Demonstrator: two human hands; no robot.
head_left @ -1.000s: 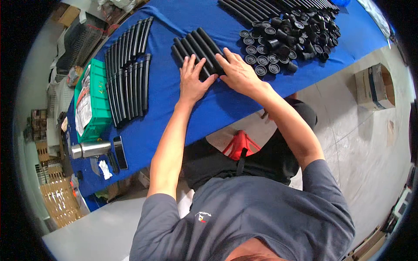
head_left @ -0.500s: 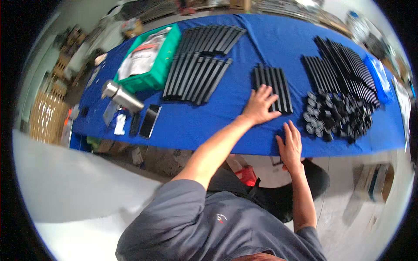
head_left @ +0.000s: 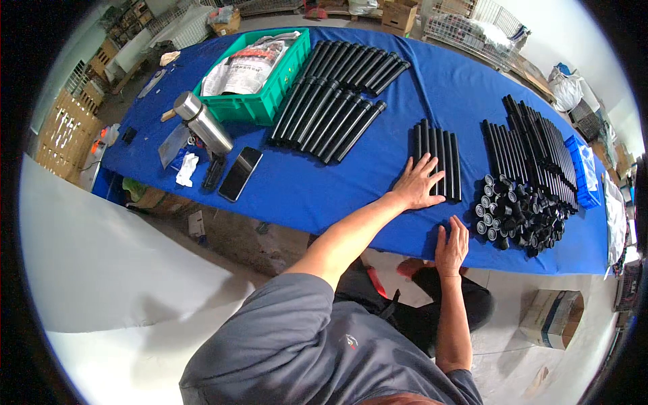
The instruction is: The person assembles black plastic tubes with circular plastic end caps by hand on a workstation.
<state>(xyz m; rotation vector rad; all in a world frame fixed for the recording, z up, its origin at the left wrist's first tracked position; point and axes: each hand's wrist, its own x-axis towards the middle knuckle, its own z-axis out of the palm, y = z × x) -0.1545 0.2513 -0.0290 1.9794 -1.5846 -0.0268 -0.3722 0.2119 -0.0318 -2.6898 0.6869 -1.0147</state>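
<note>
A short row of black tubes (head_left: 453,165) lies side by side on the blue cloth in front of me. My left hand (head_left: 417,185) rests flat over the near left part of this row, fingers spread, covering some tube ends. Closer to the table's front edge, my right hand (head_left: 451,250) lies on the cloth with its fingers stretched out and nothing in it. Just right of it is a heap of black caps (head_left: 520,212), some showing pale round rims. Behind the heap, more plain black tubes (head_left: 540,148) are stacked in layers.
Left of centre lie two rows of black tubes with wider ends (head_left: 327,115). Beside them stands a green crate (head_left: 260,108) holding printed paper. A steel flask (head_left: 202,123) and a phone (head_left: 240,174) lie at the left. A blue bin (head_left: 586,172) stands at the right edge.
The view has shifted, so the table sits lower and appears sharper. Both hands keep nearly the same places on the table, the left still on the tubes.
</note>
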